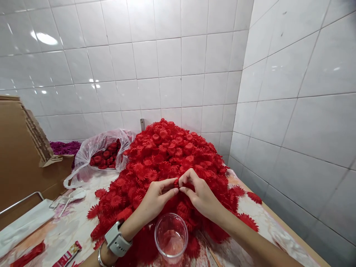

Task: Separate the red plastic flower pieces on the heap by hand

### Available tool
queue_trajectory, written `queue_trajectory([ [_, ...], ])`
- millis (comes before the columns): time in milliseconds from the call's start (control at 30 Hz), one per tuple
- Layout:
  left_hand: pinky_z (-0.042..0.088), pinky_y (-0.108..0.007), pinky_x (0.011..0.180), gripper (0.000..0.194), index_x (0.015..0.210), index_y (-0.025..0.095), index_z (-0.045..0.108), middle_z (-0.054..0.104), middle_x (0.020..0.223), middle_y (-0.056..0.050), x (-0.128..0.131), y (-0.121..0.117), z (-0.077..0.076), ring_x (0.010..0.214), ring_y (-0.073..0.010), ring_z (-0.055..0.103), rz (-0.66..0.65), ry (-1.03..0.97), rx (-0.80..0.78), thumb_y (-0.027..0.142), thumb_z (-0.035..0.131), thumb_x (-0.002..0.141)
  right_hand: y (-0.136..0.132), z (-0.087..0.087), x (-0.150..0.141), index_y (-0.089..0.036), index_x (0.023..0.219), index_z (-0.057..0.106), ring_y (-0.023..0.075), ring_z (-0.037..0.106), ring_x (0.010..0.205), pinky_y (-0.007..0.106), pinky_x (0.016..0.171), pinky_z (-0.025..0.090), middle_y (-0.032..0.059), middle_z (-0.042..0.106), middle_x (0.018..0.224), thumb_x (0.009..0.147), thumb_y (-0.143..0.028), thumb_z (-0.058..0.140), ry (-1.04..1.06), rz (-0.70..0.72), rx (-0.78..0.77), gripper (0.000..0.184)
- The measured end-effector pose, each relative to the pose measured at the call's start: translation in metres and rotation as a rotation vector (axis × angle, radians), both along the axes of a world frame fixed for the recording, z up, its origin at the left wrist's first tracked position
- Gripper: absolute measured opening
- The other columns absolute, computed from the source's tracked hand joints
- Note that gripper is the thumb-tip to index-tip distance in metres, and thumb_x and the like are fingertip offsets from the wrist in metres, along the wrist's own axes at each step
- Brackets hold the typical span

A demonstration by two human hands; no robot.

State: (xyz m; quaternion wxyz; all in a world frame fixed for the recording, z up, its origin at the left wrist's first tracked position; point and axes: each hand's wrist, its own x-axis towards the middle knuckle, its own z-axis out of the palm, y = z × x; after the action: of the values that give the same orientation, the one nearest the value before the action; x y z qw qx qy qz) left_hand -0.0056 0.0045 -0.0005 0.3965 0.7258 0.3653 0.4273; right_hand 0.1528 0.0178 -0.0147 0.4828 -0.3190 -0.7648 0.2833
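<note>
A large heap of red artificial flowers (164, 148) with frilled, petal-like edges covers the middle of the table. In front of it, both hands meet over a small ribbed red flower (176, 183). My left hand (159, 193) pinches it between thumb and fingers, a pale watch on that wrist. From the other side, my right hand (198, 191) has its thumb and curled fingers closed at the flower's edge; whether it grips the flower or something thin is hard to see. Just below the hands stands a clear plastic cup (171, 237), its lower part cut off by the frame.
At the left, a clear plastic bag (91, 148) holds darker red flowers, near a purple pile (65, 147) and a cardboard box (22, 141). A small packet (67, 255) lies at the front left. White tiled walls (172, 55) close off the back and right.
</note>
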Motion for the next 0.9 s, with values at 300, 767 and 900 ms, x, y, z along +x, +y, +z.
queue_trajectory([
  [300,0.045,-0.033,0.087,0.030,0.100,0.019,0.066,0.068,0.103,-0.006,0.002,0.008,-0.009,0.097,-0.0237,0.060,-0.008,-0.181,-0.115,0.025,0.064,0.071,0.001,-0.002,-0.001,-0.022,0.076,0.038,0.0135,0.049,0.070,0.027,0.066,0.042,-0.0007,0.049,0.075,0.075,-0.006,0.041,-0.051,-0.035,0.102,0.016],
  [767,0.043,-0.034,0.089,0.035,0.106,0.020,0.065,0.068,0.105,-0.004,-0.002,0.006,-0.002,0.102,-0.0250,0.058,-0.051,-0.136,-0.120,0.025,0.064,0.071,0.001,0.000,-0.001,-0.023,0.075,0.033,0.0123,0.046,0.071,0.026,0.068,0.042,-0.0015,0.047,0.077,0.077,-0.008,0.040,0.014,0.100,0.006,0.016],
  [900,0.044,-0.033,0.088,0.033,0.104,0.020,0.066,0.068,0.104,-0.004,0.001,0.006,-0.004,0.101,-0.0251,0.058,-0.017,-0.129,-0.080,0.025,0.064,0.071,0.002,-0.003,0.000,-0.023,0.075,0.033,0.0129,0.045,0.070,0.027,0.067,0.043,-0.0008,0.046,0.077,0.077,-0.008,0.039,-0.018,0.077,0.038,0.016],
])
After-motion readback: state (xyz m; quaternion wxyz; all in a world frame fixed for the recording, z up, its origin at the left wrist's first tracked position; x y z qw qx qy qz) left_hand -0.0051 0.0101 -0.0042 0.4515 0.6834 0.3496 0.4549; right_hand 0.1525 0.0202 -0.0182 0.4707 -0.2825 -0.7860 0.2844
